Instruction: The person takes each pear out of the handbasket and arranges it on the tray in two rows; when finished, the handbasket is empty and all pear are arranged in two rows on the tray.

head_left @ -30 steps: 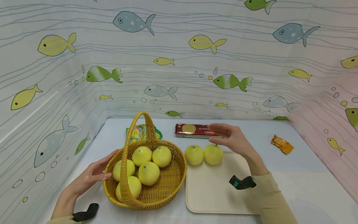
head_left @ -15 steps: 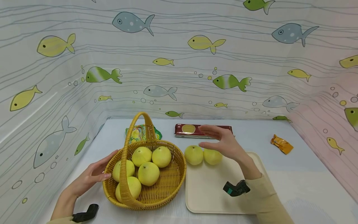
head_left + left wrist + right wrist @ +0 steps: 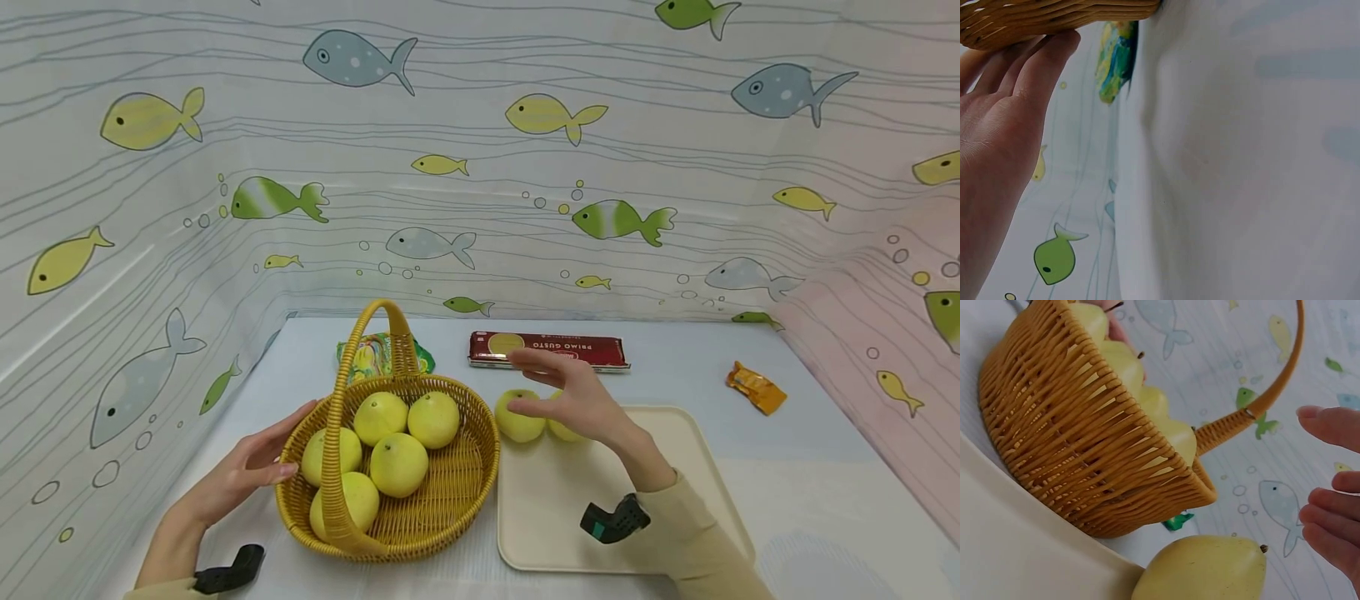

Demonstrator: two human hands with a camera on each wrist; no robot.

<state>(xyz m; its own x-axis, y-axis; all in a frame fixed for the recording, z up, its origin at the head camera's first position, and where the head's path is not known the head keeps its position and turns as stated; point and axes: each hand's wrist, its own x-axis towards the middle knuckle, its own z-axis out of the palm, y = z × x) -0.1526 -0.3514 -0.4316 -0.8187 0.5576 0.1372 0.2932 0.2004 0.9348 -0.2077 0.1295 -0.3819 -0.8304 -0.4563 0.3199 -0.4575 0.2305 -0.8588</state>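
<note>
Several round yellow pears (image 3: 400,465) lie in a wicker basket (image 3: 450,533) with a tall handle. Beside the basket's left side, my left hand (image 3: 251,468) touches the outer wall with its fingers; the left wrist view shows the fingertips against the wicker. My right hand (image 3: 577,400) hovers over the back of a cream tray (image 3: 592,517), thumb and fingers apart with nothing between them. Below it are two more pears, the left one (image 3: 519,430) partly covered by the thumb and the right one (image 3: 562,431) mostly hidden by the hand.
A red biscuit pack (image 3: 600,352) lies behind the tray. Behind the basket is a green packet (image 3: 372,357), partly hidden by the handle. An orange wrapper (image 3: 756,387) lies at the right. Fish-printed sheets (image 3: 480,275) wall the table's back and sides.
My right hand has moved left and slightly down, from over the right pear toward the left one, uncovering the right end of the biscuit pack. My left hand and the basket have stayed put.
</note>
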